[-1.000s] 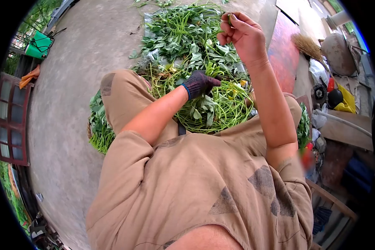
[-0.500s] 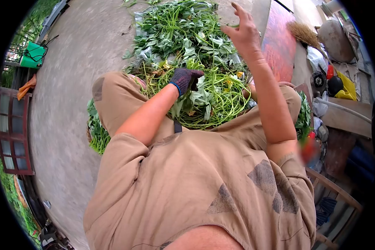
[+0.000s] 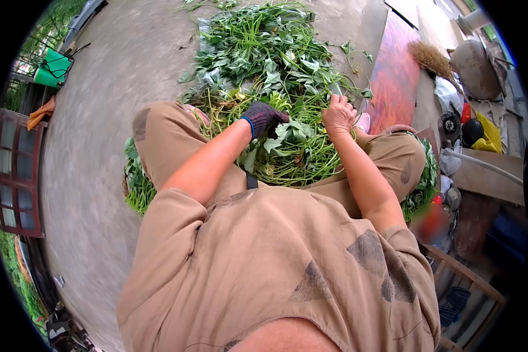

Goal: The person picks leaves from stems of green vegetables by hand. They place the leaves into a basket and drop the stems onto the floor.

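My left hand [image 3: 265, 119], in a dark knitted glove with a blue cuff, is closed around a bunch of leafy green stems [image 3: 292, 134]. Pale cut ends poke up above the glove, and broad leaves hang below it. My bare right hand [image 3: 339, 116] is lower right of the big heap of leafy vines [image 3: 255, 44], its fingers curled together at a thin leafy stem; the fingertips are partly hidden. Between my bent legs lies a tangle of long green stems [image 3: 302, 167] with some yellowed leaves, below both hands.
More greens [image 3: 138, 188] are bundled beside my left leg, and others [image 3: 422, 182] beside my right. A reddish board [image 3: 393, 76] lies right of the heap, with a straw broom [image 3: 429, 57] past it. A wooden chair [image 3: 469, 273] stands at lower right.
My right hand has come down from its raised position to the edge of the vines, its fingers now curled in. Leafy vine tips now show above it. My left hand stays almost in place.
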`<state>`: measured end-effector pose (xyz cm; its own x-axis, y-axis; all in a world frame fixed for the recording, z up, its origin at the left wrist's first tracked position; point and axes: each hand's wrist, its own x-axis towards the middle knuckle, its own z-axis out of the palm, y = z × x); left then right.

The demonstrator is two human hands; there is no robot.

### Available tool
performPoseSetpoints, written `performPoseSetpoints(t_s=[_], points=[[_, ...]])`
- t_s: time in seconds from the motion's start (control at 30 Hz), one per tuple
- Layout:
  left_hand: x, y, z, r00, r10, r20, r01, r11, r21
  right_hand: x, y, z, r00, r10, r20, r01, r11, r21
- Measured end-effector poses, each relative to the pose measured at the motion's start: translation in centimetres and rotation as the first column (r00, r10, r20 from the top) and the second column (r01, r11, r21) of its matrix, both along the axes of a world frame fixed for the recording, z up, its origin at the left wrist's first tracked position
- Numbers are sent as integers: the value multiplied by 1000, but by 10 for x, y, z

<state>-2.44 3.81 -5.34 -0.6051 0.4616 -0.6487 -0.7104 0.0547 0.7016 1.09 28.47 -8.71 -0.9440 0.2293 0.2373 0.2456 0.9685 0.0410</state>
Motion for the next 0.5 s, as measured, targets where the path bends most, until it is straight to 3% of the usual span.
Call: performPoseSetpoints(t_s=[0.07, 0.17, 0.23, 0.3, 0.4, 0.47, 0.5], points=[[-2, 3, 3, 1000, -5, -7, 5, 998, -68, -4, 16, -16, 986, -147, 78, 144, 989, 40], [-1, 1, 9, 997, 58, -49, -59, 998, -24, -9, 25, -20, 974, -195, 120, 202, 978, -47], [0, 1, 20, 988, 124, -90, -131, 989, -69, -15, 33, -33, 930, -201, 307, 303, 893, -333], [-7, -1, 27, 939, 205, -277, -229, 972, -56, -24, 39, -35, 884, -131, 448, 383, 754, -534], [-27, -11, 28, 875, 215, -433, -283, 954, -99, -29, 30, -20, 988, -57, 142, 138, 737, -662], [-34, -13, 37, 861, 252, -443, -310, 949, -63, -30, 22, -4, 999, -17, 28, 33, 458, -888], [-38, -12, 34, 851, 243, -466, -306, 950, -63, -21, 2, 40, 1000, -19, 14, 19, 314, -949]])
